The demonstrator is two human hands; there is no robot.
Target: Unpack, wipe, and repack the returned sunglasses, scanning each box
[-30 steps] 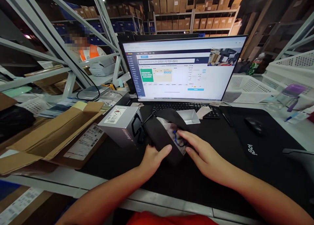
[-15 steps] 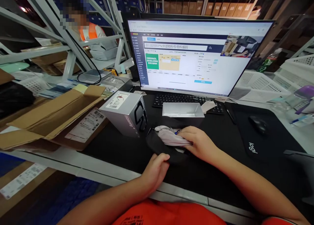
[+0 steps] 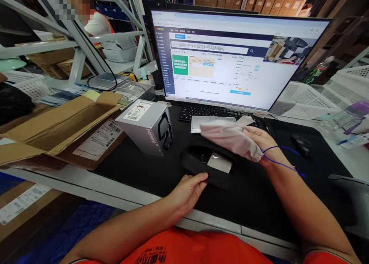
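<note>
My right hand [image 3: 261,143] grips a pale grey-pink drawstring pouch [image 3: 227,137] with blue cords, holding it up over the desk; what is inside it is hidden. Below and left of it lies an unzipped black case [image 3: 191,162], its rim pinched between the thumb and fingers of my left hand [image 3: 190,189]. A white card or packet [image 3: 219,162] shows inside the case. Behind the pouch is an open grey box part [image 3: 197,126], partly covered. To the left stands the grey product box [image 3: 141,131] with a printed label on top.
An opened cardboard carton [image 3: 66,129] lies at the left. A monitor [image 3: 213,72] stands at the back, with a keyboard [image 3: 187,112] before it. A mouse [image 3: 300,145] rests on a black mat at the right, near white baskets [image 3: 300,98]. Another person [image 3: 98,24] is beyond the rack.
The pouch has come up out of the black case in my right hand, moving up and right. My left hand stays on the case, whose inside now shows.
</note>
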